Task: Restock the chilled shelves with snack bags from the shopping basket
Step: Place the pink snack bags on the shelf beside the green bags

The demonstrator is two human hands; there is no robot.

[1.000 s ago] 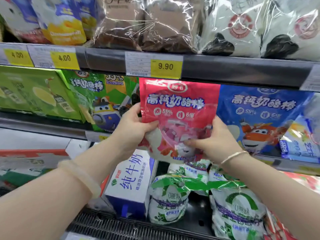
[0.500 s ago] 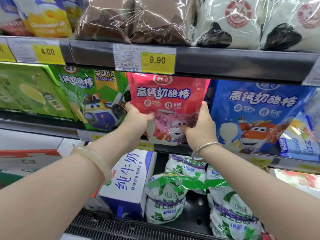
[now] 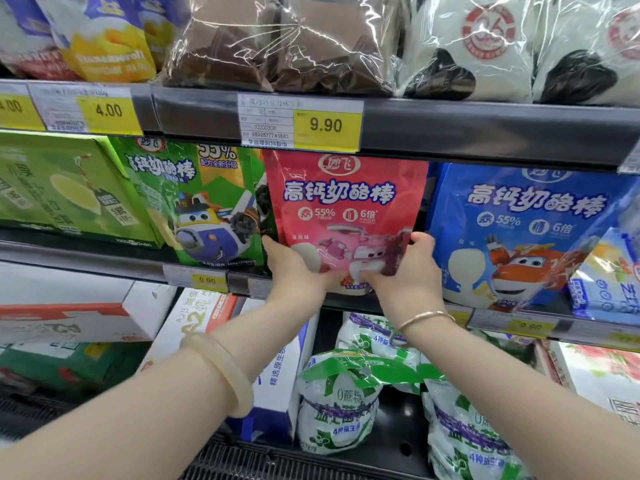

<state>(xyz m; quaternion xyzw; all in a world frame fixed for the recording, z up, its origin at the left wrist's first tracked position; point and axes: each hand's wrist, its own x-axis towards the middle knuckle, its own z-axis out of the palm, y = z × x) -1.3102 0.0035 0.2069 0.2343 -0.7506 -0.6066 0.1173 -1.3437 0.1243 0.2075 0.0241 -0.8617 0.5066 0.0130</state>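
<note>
A red snack bag [image 3: 346, 202] with a pink cartoon plane stands upright on the middle chilled shelf [image 3: 104, 265], between a green bag [image 3: 194, 202] and a blue bag [image 3: 519, 233] of the same kind. My left hand [image 3: 294, 271] grips its lower left corner. My right hand [image 3: 405, 271] grips its lower right corner, thumb over the front. The bag's top reaches just under the upper shelf's rail. No shopping basket is in view.
The upper shelf [image 3: 485, 133] carries brown and white wrapped packs and yellow price tags. A green carton [image 3: 62, 192] stands left of the green bag. Below are milk cartons [image 3: 273, 375] and white-green bagged packs [image 3: 339, 400] on a black grille.
Both hands have pushed the red bag up and back into the gap on the middle shelf. It now stands deeper between the green and blue bags, and my hands sit lower on it.
</note>
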